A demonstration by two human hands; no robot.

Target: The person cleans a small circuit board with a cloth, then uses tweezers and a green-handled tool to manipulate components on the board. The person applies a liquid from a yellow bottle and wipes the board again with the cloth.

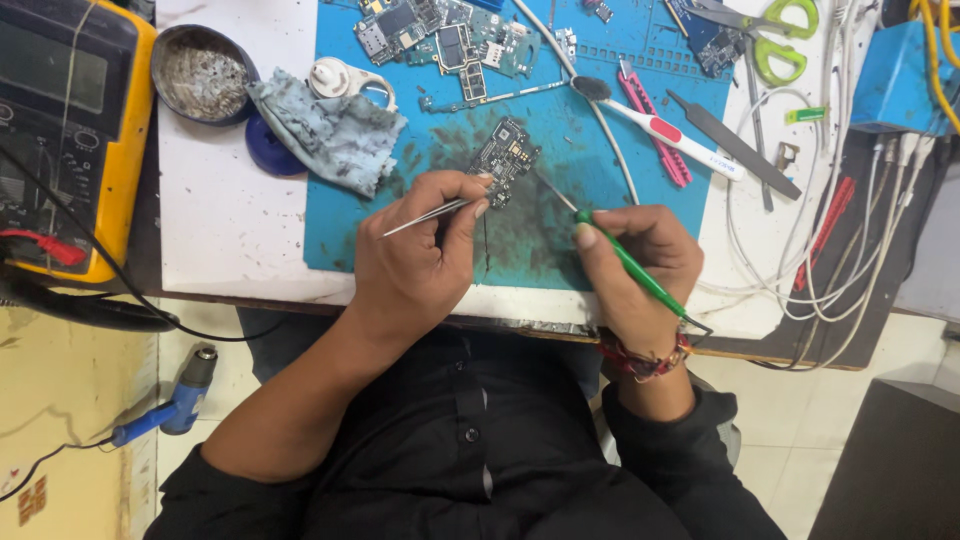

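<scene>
The blue work mat is covering the middle of the white bench, and the yellow meter is sitting at nine o'clock from it. At the mat's centre the small circuit board is lying flat amid dark smudges. The left hand, at seven o'clock from the board, is pinching a pair of tweezers, its fingertips touching the board's near edge. The right hand, at four o'clock, is gripping a green-handled soldering iron like a pen, its thin tip reaching toward the board's right side.

Judging from this, the tip could slip and bridge neighbouring parts, since the board is being steadied only by fingertips; the iron's cord, trailing by the wrist, could also snag.

At ten o'clock the round metal tin is holding a grey wiry cleaning wad, just beside a stained cloth. At twelve o'clock, spare boards are lying loose on the mat.
</scene>
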